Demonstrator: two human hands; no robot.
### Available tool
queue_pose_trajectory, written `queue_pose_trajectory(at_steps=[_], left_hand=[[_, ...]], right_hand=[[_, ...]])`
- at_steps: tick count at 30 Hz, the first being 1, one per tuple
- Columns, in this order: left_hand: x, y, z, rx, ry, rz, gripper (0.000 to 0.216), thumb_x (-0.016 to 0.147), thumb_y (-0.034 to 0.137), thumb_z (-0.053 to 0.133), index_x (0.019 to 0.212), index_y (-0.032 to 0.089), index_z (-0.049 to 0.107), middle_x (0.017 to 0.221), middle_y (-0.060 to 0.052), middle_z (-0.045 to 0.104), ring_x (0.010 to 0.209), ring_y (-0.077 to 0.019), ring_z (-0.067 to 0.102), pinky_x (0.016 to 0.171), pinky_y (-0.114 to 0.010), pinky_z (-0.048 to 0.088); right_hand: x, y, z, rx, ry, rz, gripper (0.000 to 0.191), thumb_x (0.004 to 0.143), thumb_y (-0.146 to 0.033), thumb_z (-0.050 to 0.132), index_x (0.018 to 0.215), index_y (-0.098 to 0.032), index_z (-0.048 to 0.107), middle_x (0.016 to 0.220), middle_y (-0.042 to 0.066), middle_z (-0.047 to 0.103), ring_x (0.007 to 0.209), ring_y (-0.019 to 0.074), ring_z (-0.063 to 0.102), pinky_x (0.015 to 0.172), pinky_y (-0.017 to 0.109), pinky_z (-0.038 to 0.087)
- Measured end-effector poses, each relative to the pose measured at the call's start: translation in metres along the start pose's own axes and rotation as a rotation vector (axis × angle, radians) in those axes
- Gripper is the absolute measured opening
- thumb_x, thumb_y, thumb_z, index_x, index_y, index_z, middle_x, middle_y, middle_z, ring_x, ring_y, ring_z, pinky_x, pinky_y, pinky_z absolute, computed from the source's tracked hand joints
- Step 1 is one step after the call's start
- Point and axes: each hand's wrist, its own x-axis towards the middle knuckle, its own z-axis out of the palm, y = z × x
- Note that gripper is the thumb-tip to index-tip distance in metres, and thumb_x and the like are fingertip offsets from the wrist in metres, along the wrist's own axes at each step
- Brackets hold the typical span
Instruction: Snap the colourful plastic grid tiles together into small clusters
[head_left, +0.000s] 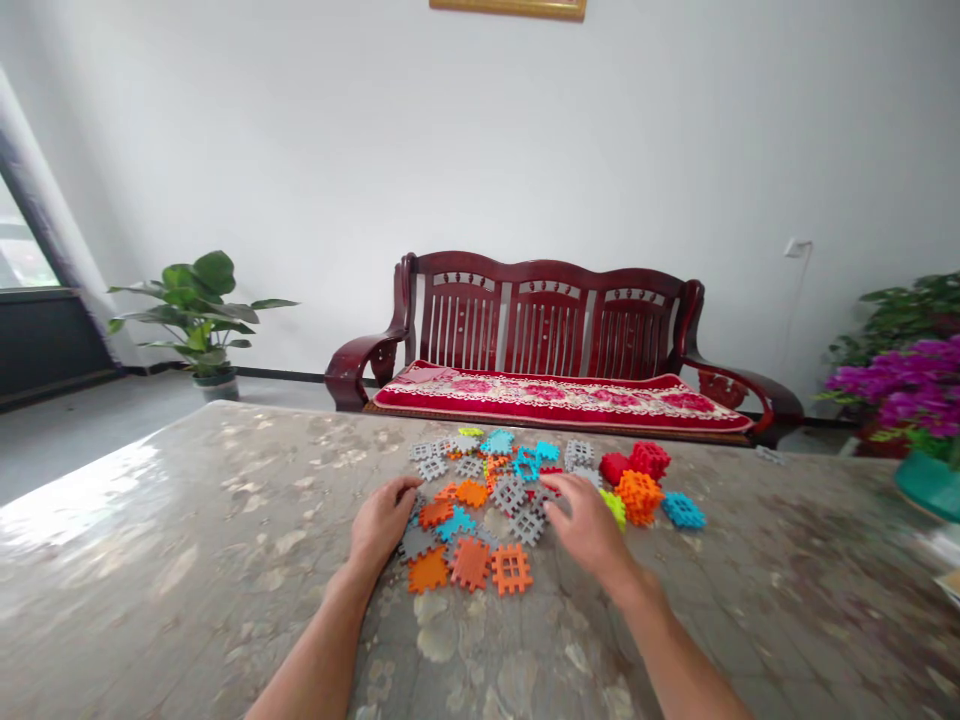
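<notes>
Several toothed plastic building tiles lie in a loose pile on the table. My left hand (pixel 385 520) rests at the pile's left edge, beside a dark grey tile (pixel 417 543); its fingers point inward, partly hidden, and I see nothing held. My right hand (pixel 591 522) is over the pile's right side, thumb apart from the fingers, near a grey window tile (pixel 527 527). Between the hands are a blue tile (pixel 455 523) and an orange tile (pixel 472 493). Closest to me lie a solid orange tile (pixel 427 570), a reddish-orange tile (pixel 471 563) and an orange window tile (pixel 511 569).
Right of my right hand stand an orange block (pixel 640 497), a red block (pixel 649 460) and a blue piece (pixel 683 510). The table (pixel 247 560) has a patterned cover. A teal flowerpot (pixel 930 485) stands at its right; a wooden bench (pixel 547 320) is behind.
</notes>
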Motion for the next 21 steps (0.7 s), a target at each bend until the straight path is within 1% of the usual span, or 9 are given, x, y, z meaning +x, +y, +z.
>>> queue_pose_trajectory(at_steps=[2,5,8,11,14,17,19,21], left_hand=[[0.000,0.001,0.001,-0.005,-0.025,0.037,0.028,0.084,0.031,0.049,0.101,0.026,0.072,0.105,-0.001,0.075,0.101,-0.0200,0.066,0.087,-0.027,0.047],[0.000,0.002,0.001,-0.007,-0.055,0.072,0.028,0.084,0.030,0.049,0.101,0.026,0.071,0.107,-0.001,0.074,0.103,-0.0197,0.065,0.089,-0.027,0.046],[0.000,0.003,0.002,-0.004,-0.072,0.076,0.029,0.085,0.030,0.048,0.103,0.025,0.070,0.109,-0.002,0.073,0.105,-0.0201,0.064,0.091,-0.028,0.045],[-0.001,0.003,0.002,-0.007,-0.077,0.060,0.029,0.085,0.029,0.048,0.102,0.025,0.071,0.110,-0.002,0.073,0.105,-0.0207,0.064,0.091,-0.029,0.045],[0.000,0.002,0.003,-0.014,-0.067,0.069,0.029,0.085,0.028,0.048,0.102,0.025,0.071,0.110,-0.003,0.073,0.105,-0.0206,0.064,0.091,-0.029,0.045],[0.000,0.000,0.005,-0.006,-0.070,0.080,0.030,0.085,0.029,0.047,0.103,0.024,0.071,0.109,-0.003,0.073,0.105,-0.0205,0.064,0.090,-0.029,0.045],[0.001,-0.001,0.006,0.003,-0.074,0.082,0.030,0.086,0.029,0.046,0.103,0.024,0.071,0.109,-0.003,0.073,0.104,-0.0201,0.064,0.090,-0.028,0.045],[0.002,-0.002,0.008,0.012,-0.071,0.080,0.030,0.086,0.028,0.046,0.102,0.025,0.071,0.108,-0.002,0.073,0.104,-0.0192,0.064,0.090,-0.028,0.045]], right_hand=[[-0.002,-0.024,0.021,0.013,-0.091,-0.064,0.038,0.078,-0.014,0.051,0.111,-0.024,0.067,0.113,0.005,0.069,0.107,0.0225,0.060,0.097,0.040,0.046],[0.004,-0.045,0.045,-0.014,-0.139,-0.147,0.044,0.076,-0.010,0.051,0.116,-0.023,0.065,0.117,0.005,0.067,0.111,0.0224,0.057,0.100,0.040,0.044],[0.018,-0.052,0.062,-0.094,-0.167,-0.196,0.047,0.075,-0.008,0.052,0.118,-0.022,0.063,0.119,0.007,0.067,0.112,0.0234,0.056,0.100,0.040,0.043],[0.029,-0.052,0.076,-0.186,-0.226,-0.209,0.042,0.074,-0.010,0.056,0.113,-0.024,0.064,0.115,0.006,0.068,0.112,0.0263,0.055,0.095,0.042,0.045],[0.031,-0.052,0.086,-0.247,-0.257,-0.212,0.036,0.076,-0.012,0.057,0.108,-0.025,0.066,0.108,0.006,0.070,0.111,0.0275,0.054,0.093,0.043,0.044],[0.029,-0.052,0.090,-0.259,-0.257,-0.213,0.030,0.081,-0.010,0.051,0.101,-0.025,0.069,0.101,0.006,0.071,0.107,0.0253,0.056,0.092,0.040,0.043],[0.028,-0.052,0.090,-0.259,-0.256,-0.191,0.030,0.085,-0.010,0.047,0.098,-0.025,0.070,0.099,0.007,0.071,0.105,0.0239,0.057,0.091,0.037,0.043],[0.029,-0.053,0.088,-0.242,-0.257,-0.152,0.030,0.086,-0.012,0.048,0.101,-0.025,0.071,0.102,0.007,0.070,0.105,0.0228,0.058,0.093,0.035,0.042]])
